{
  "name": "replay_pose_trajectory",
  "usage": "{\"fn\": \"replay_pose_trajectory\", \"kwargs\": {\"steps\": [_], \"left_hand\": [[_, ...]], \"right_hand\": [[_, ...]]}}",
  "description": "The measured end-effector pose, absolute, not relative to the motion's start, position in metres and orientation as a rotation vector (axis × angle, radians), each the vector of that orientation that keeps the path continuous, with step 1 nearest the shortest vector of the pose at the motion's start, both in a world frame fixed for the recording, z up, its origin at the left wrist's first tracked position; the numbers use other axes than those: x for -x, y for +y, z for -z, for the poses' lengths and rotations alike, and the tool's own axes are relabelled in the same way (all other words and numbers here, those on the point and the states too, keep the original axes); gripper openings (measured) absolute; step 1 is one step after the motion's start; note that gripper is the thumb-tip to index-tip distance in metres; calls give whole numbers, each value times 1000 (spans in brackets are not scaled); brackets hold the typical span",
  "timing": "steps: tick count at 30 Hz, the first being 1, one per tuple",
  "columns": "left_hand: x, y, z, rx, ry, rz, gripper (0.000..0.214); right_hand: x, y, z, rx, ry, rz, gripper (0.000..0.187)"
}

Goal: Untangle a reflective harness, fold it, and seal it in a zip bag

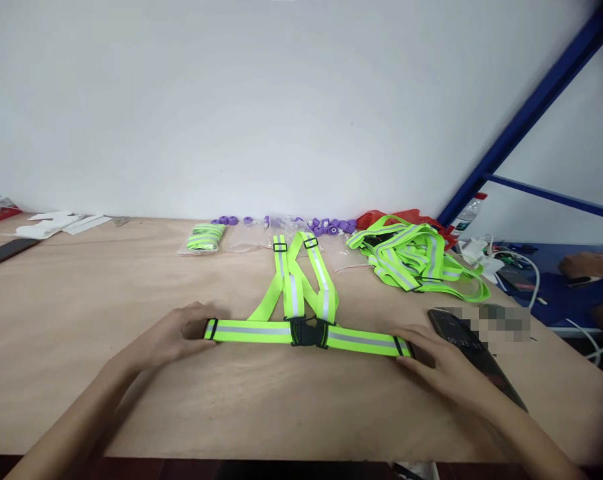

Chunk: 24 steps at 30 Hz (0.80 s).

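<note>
A neon-green reflective harness (261,331) with silver stripes lies on the table in front of me. Its waist strap is stretched sideways, with a black buckle (308,332) fastened at the middle. Two shoulder straps extend away from the buckle toward the wall, each carrying a black slider. My left hand (181,333) grips the strap's left end beside a black slider, thumb and fingers closed around it. At the opposite end, my right hand (434,357) holds the strap next to another slider, fingers above and thumb below.
A bagged folded harness (204,238), purple rolls (326,227) and clear bags (248,238) lie near the wall. Tangled green harnesses (411,257) sit back right. A phone (474,353) lies by my right forearm. Another person's hand (588,265) rests at far right.
</note>
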State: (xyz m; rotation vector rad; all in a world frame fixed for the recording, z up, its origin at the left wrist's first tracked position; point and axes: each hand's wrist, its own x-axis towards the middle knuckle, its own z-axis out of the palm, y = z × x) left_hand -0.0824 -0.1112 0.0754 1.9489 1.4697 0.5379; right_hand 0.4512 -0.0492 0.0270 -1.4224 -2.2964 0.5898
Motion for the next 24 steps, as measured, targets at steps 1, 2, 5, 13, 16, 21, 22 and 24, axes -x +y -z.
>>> {"fn": "replay_pose_trajectory", "kwargs": {"steps": [1,2,5,13,16,21,22,24], "left_hand": [[82,-120,-76,-1952,1475,-520,45],[81,-130,-77,-1959,1480,-495,45],[79,-161,-81,-1986,1501,-399,47],[74,-189,-68,-2167,1592,-318,44],[70,-186,-65,-2247,1587,-321,42],[66,-185,-61,-2332,1633,-332,46],[66,-186,-60,-2343,1641,-338,47],[67,-186,-57,-2369,1652,-363,52]], "right_hand": [[-452,-55,-28,1434,-2325,-581,45],[-453,-62,-30,1442,-2357,-578,45],[-455,-85,-37,1460,-2449,-585,44],[-458,-116,-30,1469,-2480,-393,42],[-461,-113,-20,1449,-2489,-393,41],[-473,-108,3,1400,-2500,-322,46],[-474,-108,6,1381,-2505,-294,48],[-473,-109,8,1334,-2516,-213,53]]}}
